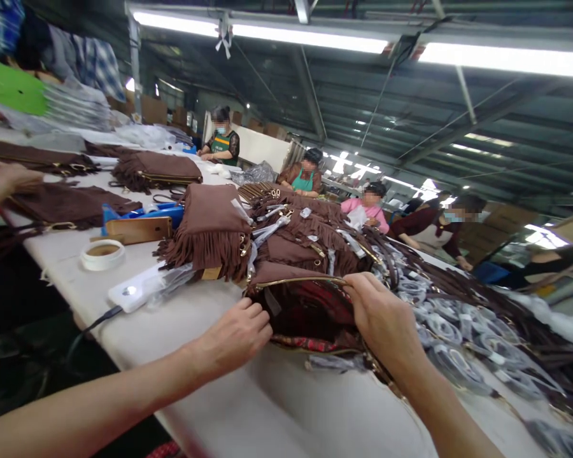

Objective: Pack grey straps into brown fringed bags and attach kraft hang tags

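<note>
A brown handbag point(310, 270) lies on the white table in front of me with its zipper mouth held wide, showing a dark and red patterned lining. My left hand point(241, 331) has its fingers curled on the left end of the opening. Gripping the right end of the zippered edge is my right hand point(379, 312), thumb inside or behind the rim where I cannot see it. Just behind lies a heap of brown fringed bags point(310, 222) with plastic-wrapped metal fittings. One fringed bag point(214, 216) stands to the left of that heap.
Left on the table point(172, 337) are a tape roll point(102, 253), a phone point(138, 230), a blue tape dispenser point(172, 213) and a white corded device point(134, 289). Plastic-wrapped straps point(458, 337) cover the right side. A co-worker's hand point(9, 181) touches bags at far left; several people work behind.
</note>
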A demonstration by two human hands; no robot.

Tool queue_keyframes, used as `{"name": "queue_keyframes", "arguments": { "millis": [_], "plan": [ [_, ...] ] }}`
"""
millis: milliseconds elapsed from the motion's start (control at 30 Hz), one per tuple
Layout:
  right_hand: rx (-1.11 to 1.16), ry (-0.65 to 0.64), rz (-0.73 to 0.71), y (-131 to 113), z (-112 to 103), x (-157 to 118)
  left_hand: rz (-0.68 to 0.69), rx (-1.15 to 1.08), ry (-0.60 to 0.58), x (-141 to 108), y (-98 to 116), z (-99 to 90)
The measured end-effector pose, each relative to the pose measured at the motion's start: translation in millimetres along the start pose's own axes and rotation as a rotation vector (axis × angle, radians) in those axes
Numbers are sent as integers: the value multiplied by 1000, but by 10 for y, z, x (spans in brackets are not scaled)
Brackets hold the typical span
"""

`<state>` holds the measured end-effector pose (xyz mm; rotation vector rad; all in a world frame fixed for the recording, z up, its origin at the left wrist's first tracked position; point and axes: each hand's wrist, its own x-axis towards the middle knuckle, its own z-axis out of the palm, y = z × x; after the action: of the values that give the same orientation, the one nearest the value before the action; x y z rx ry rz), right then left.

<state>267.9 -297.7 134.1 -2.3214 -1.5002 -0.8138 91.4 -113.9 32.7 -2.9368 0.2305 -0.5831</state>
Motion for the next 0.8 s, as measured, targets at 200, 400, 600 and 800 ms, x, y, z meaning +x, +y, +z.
{"name": "queue_keyframes", "arguments": {
  "millis": [200,400,600,800],
  "plan": [
    [81,-52,-157,-307,242,-80,-172,-7,-207,-337,450,50],
    [355,-549,-213,-650,772,-692,-194,-225,-310,-351,490,177],
    [626,-443,323,160,338,-1057,-86,-352,-343,-157,472,131],
    [254,-637,780,1259,-322,-1854,-31,-373,-364,-141,450,122]
  ]
}}
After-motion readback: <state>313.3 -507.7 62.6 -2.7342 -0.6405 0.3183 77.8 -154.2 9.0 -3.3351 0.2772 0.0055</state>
